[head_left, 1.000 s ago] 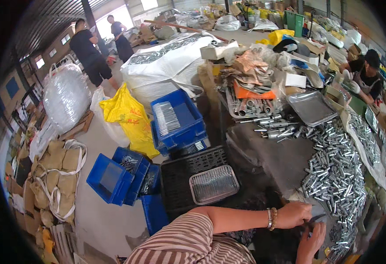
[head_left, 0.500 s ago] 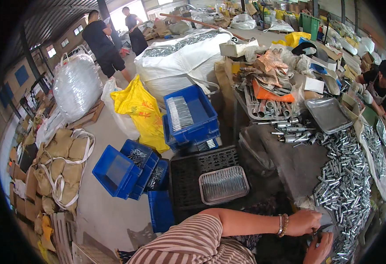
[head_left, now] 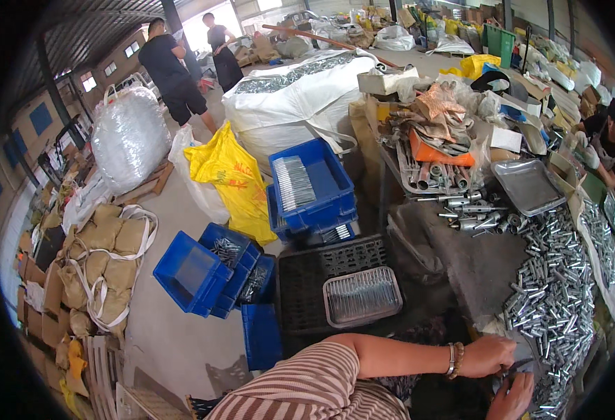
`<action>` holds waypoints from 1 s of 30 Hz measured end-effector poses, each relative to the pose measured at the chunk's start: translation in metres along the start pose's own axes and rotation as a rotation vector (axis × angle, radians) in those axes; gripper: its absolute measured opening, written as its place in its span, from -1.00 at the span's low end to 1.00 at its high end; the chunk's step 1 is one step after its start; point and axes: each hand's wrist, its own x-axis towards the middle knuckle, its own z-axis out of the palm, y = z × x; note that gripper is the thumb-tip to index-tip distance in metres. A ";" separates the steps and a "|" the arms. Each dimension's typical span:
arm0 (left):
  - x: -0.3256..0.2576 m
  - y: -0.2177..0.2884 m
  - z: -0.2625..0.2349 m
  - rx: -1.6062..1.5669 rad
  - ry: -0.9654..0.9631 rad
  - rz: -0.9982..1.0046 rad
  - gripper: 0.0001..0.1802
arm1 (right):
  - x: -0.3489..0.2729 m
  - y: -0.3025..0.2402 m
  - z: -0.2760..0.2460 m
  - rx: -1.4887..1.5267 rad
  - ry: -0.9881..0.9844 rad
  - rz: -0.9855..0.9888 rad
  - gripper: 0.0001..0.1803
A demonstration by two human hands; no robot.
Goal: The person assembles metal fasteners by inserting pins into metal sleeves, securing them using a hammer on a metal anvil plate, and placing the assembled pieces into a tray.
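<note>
At the lower right, my left hand, with a bracelet and a beaded band at its wrist, reaches across with curled fingers. Just below it, my right hand is closed too, its fingertips almost meeting the left ones. Between them shows a small dark and greyish piece; the fingers cover most of it, so its kind cannot be made out. Right beside both hands spreads a large heap of shiny metal sleeve-like parts. A metal tray with metal rods in rows lies left of the hands on a black plastic crate.
Blue bins with metal parts stand to the left, and stacked blue bins farther ahead. An empty metal tray lies beyond the heap. A co-worker is at the far right; two people stand at the back.
The whole view has shifted slightly right and down. Both hands stay close together at the heap's edge, with only slight finger movement.
</note>
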 end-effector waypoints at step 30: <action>0.011 0.027 -0.038 -0.034 -0.149 -0.086 -0.87 | -0.061 0.005 -0.003 0.355 0.538 0.087 -0.62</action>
